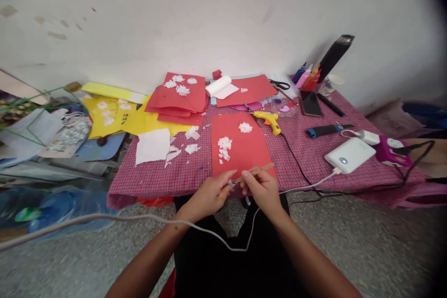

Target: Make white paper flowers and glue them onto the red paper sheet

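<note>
My left hand (213, 193) and my right hand (261, 189) meet at the near edge of a low table, just below a red paper sheet (240, 145). The left fingers pinch a tiny white paper bit (231, 182). A thin wooden stick (256, 172) is pinched in the right fingers and slants up to the right over the sheet's lower corner. Small white paper flowers (224, 144) lie glued or loose on the red sheet, one near its top (245, 127).
A checked red cloth (164, 174) covers the table. On it lie a yellow glue gun (268, 120), white paper scraps (152, 145), red and yellow sheets (179, 98), scissors (280, 85), a phone (310, 102), a white power bank (349, 154) and glue bottles (307, 77). Clutter fills the floor at left.
</note>
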`<state>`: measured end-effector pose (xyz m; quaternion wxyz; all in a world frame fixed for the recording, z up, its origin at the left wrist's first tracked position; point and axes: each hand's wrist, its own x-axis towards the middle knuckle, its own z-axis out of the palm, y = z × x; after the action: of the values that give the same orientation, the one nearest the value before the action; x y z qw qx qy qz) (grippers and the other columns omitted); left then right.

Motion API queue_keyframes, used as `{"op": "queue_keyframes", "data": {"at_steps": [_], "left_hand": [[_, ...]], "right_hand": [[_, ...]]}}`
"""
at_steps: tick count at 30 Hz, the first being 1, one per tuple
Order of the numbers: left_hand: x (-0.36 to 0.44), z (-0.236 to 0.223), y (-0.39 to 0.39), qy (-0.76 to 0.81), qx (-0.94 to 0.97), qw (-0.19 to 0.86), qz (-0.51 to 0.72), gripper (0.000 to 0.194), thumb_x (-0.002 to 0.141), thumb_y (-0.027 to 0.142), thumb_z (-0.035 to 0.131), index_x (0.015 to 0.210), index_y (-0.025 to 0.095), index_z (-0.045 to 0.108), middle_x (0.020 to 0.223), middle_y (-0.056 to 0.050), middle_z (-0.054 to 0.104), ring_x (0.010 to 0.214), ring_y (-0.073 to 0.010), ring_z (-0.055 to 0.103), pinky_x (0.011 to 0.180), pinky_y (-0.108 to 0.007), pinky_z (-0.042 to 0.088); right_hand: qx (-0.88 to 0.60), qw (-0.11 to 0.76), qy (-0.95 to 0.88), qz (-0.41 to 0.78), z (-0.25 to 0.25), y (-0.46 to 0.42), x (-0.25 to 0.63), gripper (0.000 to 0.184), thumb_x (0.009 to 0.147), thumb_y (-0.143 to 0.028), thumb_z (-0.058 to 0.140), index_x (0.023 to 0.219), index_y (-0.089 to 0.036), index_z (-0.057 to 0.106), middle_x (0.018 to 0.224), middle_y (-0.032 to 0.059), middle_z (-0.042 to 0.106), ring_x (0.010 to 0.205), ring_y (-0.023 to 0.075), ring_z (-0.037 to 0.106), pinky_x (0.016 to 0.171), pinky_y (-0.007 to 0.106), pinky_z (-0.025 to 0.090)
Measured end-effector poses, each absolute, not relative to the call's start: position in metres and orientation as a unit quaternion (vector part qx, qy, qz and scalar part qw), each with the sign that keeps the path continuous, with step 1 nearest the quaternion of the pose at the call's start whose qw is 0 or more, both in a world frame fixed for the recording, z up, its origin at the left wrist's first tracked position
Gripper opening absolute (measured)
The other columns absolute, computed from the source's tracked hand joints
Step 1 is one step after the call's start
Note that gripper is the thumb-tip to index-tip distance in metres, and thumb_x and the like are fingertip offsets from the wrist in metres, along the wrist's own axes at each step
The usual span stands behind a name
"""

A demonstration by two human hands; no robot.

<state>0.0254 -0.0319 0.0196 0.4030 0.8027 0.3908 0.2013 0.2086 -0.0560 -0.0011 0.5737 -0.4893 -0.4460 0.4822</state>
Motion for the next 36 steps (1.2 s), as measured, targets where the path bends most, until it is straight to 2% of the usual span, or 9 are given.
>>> {"op": "queue_keyframes", "data": {"at_steps": [3, 6, 10, 14, 18, 21, 27, 32, 36], "left_hand": [[0.026, 0.021, -0.034, 0.387, 0.795, 0.424, 0.196, 0.047, 0.096, 0.019, 0.044, 0.143, 0.023, 0.046, 0.132, -0.011, 0.063, 0.114, -0.0222, 0.063, 0.097, -0.038, 0.049], [0.025, 0.022, -0.035, 0.383, 0.786, 0.442, 0.199, 0.046, 0.097, 0.021, 0.043, 0.143, 0.023, 0.045, 0.130, -0.010, 0.064, 0.111, -0.0209, 0.065, 0.096, -0.036, 0.050], [0.025, 0.022, -0.035, 0.389, 0.778, 0.447, 0.209, 0.045, 0.097, 0.023, 0.043, 0.142, 0.023, 0.046, 0.132, -0.012, 0.063, 0.109, -0.0211, 0.065, 0.096, -0.038, 0.050], [0.025, 0.022, -0.036, 0.390, 0.777, 0.450, 0.204, 0.045, 0.098, 0.023, 0.043, 0.143, 0.023, 0.045, 0.129, -0.011, 0.065, 0.109, -0.0208, 0.066, 0.094, -0.036, 0.051], [0.027, 0.027, -0.037, 0.381, 0.783, 0.449, 0.198, 0.046, 0.098, 0.022, 0.042, 0.143, 0.023, 0.045, 0.130, -0.011, 0.064, 0.111, -0.0213, 0.065, 0.094, -0.035, 0.050], [0.027, 0.030, -0.038, 0.374, 0.785, 0.456, 0.192, 0.045, 0.098, 0.021, 0.041, 0.143, 0.022, 0.046, 0.130, -0.012, 0.064, 0.112, -0.0220, 0.065, 0.095, -0.035, 0.051], [0.025, 0.026, -0.040, 0.372, 0.808, 0.416, 0.187, 0.046, 0.098, 0.021, 0.041, 0.144, 0.020, 0.043, 0.139, -0.012, 0.058, 0.121, -0.0228, 0.060, 0.101, -0.038, 0.048], [0.024, 0.024, -0.042, 0.378, 0.808, 0.407, 0.197, 0.046, 0.097, 0.020, 0.042, 0.144, 0.020, 0.043, 0.138, -0.011, 0.059, 0.119, -0.0222, 0.061, 0.101, -0.038, 0.048], [0.022, 0.026, -0.042, 0.386, 0.791, 0.429, 0.201, 0.045, 0.097, 0.020, 0.044, 0.141, 0.021, 0.046, 0.130, -0.010, 0.065, 0.109, -0.0214, 0.066, 0.095, -0.037, 0.051]], "right_hand": [[-0.483, 0.582, -0.424, 0.498, -0.002, -0.055, 0.210, 0.017, 0.088, -0.035, 0.069, 0.082, -0.019, 0.067, 0.057, -0.0039, 0.059, 0.042, 0.0091, 0.052, 0.041, 0.020, 0.041], [-0.441, 0.566, -0.420, 0.556, -0.001, -0.054, 0.217, 0.017, 0.086, -0.036, 0.070, 0.094, -0.020, 0.070, 0.058, -0.0050, 0.057, 0.042, 0.0086, 0.048, 0.041, 0.020, 0.039], [-0.428, 0.545, -0.437, 0.573, 0.002, -0.052, 0.223, 0.017, 0.082, -0.036, 0.074, 0.086, -0.020, 0.070, 0.066, -0.0020, 0.064, 0.045, 0.0095, 0.054, 0.043, 0.022, 0.043], [-0.464, 0.557, -0.434, 0.535, 0.003, -0.052, 0.218, 0.020, 0.083, -0.036, 0.073, 0.077, -0.018, 0.066, 0.061, -0.0025, 0.062, 0.043, 0.0090, 0.052, 0.040, 0.020, 0.041], [-0.453, 0.566, -0.401, 0.560, -0.001, -0.054, 0.217, 0.016, 0.085, -0.035, 0.072, 0.090, -0.020, 0.069, 0.055, -0.0056, 0.058, 0.041, 0.0081, 0.048, 0.040, 0.019, 0.038], [-0.414, 0.550, -0.399, 0.605, -0.003, -0.056, 0.221, 0.017, 0.085, -0.034, 0.071, 0.096, -0.020, 0.070, 0.061, -0.0036, 0.063, 0.044, 0.0091, 0.052, 0.044, 0.021, 0.042], [-0.449, 0.546, -0.443, 0.552, 0.001, -0.057, 0.219, 0.021, 0.085, -0.036, 0.072, 0.075, -0.019, 0.065, 0.066, -0.0007, 0.067, 0.043, 0.0099, 0.056, 0.043, 0.022, 0.046], [-0.447, 0.539, -0.436, 0.565, 0.000, -0.056, 0.215, 0.019, 0.086, -0.035, 0.072, 0.079, -0.019, 0.064, 0.062, -0.0023, 0.064, 0.043, 0.0099, 0.054, 0.042, 0.021, 0.045], [-0.438, 0.530, -0.443, 0.575, -0.001, -0.055, 0.218, 0.017, 0.085, -0.033, 0.073, 0.078, -0.019, 0.066, 0.065, -0.0016, 0.065, 0.045, 0.0098, 0.056, 0.044, 0.022, 0.046]]}}
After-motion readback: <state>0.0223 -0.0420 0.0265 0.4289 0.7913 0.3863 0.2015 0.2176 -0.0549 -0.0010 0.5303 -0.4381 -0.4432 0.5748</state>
